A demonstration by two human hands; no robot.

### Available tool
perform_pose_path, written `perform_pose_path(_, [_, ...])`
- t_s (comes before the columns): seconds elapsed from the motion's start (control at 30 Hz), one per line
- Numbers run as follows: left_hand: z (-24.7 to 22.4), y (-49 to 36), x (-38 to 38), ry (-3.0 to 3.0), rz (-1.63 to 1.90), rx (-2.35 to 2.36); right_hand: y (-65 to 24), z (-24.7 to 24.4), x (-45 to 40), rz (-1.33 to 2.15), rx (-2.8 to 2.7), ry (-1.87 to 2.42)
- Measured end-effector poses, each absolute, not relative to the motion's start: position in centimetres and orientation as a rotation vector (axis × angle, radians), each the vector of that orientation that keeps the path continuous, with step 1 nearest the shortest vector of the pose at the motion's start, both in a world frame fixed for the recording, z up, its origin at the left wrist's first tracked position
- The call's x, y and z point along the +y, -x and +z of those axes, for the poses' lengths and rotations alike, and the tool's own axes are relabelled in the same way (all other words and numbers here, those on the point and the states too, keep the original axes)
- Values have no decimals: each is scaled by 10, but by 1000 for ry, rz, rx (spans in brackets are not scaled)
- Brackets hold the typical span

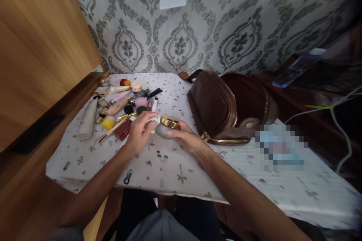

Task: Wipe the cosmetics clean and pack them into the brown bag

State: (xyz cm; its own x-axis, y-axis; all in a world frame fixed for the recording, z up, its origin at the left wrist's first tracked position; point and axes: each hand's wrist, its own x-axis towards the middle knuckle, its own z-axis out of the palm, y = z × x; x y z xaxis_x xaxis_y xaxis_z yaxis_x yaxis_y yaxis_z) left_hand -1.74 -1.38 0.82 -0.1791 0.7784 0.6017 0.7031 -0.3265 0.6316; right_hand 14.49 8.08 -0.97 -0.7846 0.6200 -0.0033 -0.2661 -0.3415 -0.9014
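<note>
My right hand [185, 135] grips a cosmetic jar [163, 131] with a shiny gold lid and a frosted body, tilted above the table. Pinched in the fingers of my left hand [140, 130] is a crumpled white wipe [154, 121], close against the jar's left side. Just left of that hand lies a dark red pouch-like item [123, 129]. Thin brushes [109, 132] and a yellow-lidded jar [108, 122] are beside it. Behind my left hand sit a pink jar [140, 101] and a black-lidded jar [128, 109].
A brown leather bag [215, 101] stands right of my hands. A white tube [88, 118] and several cosmetics lie at the left. Wooden furniture [42, 56] borders the left side. A clear bottle [296, 68] and white cables [343, 135] are at the right. The patterned cloth [169, 169] covers the table.
</note>
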Motion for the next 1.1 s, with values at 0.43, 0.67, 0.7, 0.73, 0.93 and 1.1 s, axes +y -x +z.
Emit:
perform_pose_path(0.43, [2, 22, -8, -1388, 1466, 1604, -145, -13, 82, 2194, -1164, 360])
perform_pose_path(0.67, [-5, 21, -4, -1325, 1404, 1583, -141, -15, 77, 2007, -1256, 538])
perform_pose_path(0.7, [-7, 20, -3, -1321, 1397, 1569, -141, -15, 76, 1982, -1285, 565])
perform_pose_path(0.73, [-9, 20, -2, -1307, 1395, 1553, -141, -15, 76, 1972, -1301, 586])
perform_pose_path(0.93, [-14, 23, 2, -1160, 1491, 1519, -140, -12, 77, 2224, -1091, 534])
perform_pose_path(1.1, [-16, 22, 3, -1066, 1558, 1448, -139, -12, 80, 2265, -1009, 405])
